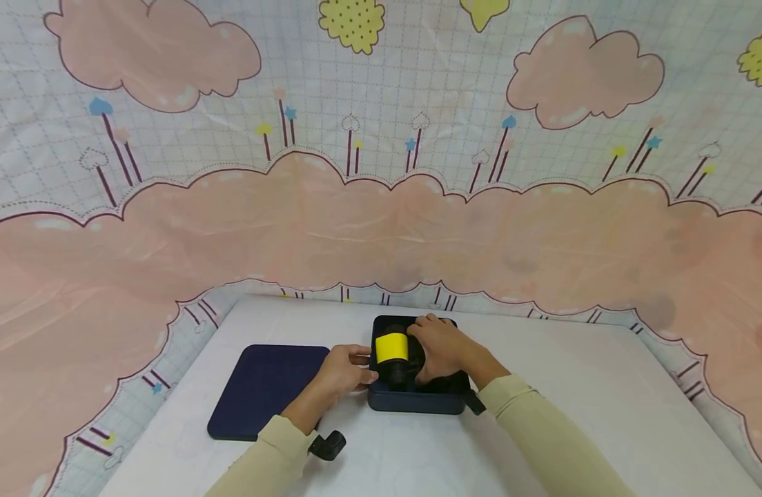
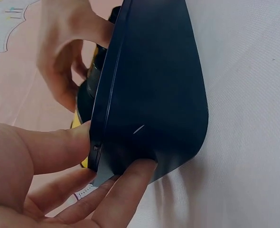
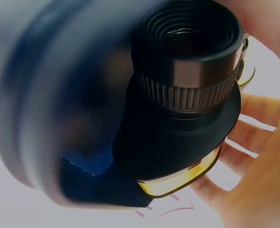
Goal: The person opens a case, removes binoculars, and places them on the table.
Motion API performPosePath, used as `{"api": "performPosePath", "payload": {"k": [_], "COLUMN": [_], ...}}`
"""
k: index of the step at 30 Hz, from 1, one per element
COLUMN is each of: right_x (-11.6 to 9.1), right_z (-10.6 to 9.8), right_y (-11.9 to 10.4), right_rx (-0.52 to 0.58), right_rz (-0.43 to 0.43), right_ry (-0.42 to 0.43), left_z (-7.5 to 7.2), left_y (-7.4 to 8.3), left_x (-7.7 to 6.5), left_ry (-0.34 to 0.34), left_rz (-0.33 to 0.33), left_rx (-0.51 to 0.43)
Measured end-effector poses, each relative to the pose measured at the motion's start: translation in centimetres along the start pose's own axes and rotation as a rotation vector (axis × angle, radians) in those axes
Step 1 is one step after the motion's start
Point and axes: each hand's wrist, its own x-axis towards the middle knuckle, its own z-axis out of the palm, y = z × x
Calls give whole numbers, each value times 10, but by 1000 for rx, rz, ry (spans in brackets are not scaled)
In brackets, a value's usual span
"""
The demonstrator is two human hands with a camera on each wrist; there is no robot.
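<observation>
A dark navy box with rounded corners sits on the table, its top uncovered. Inside it is a pair of black and yellow binoculars. My right hand reaches over the box's right side and grips the binoculars' right part. A ribbed black eyepiece shows close up in the right wrist view, fingers spread behind the body. At the box's left side, my left hand holds the wall, thumb at the rim and fingertips against the outer face in the left wrist view. The binoculars' lower part is hidden inside.
A flat dark navy lid lies on the white table, left of the box and partly behind my left forearm. A cloud-patterned cloth hangs behind the table and down its sides. Small black devices are strapped to both wrists.
</observation>
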Motion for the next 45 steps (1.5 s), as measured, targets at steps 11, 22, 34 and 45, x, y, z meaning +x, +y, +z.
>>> {"api": "performPosePath", "payload": {"k": [11, 22, 34, 45], "right_x": [-6, -14, -25, -35], "right_z": [-21, -39, -48, -51], "right_y": [-3, 0, 6, 12], "right_rx": [-33, -55, -37, -41], "right_rz": [-19, -53, -75, -64], "right_ry": [5, 34, 40, 31], "left_z": [0, -1, 0, 1], "left_y": [-1, -2, -3, -3], "left_x": [-1, 2, 1, 2], "left_ry": [-12, -13, 1, 6], "left_rz": [10, 26, 6, 9], "left_rx": [-5, -2, -15, -18]}}
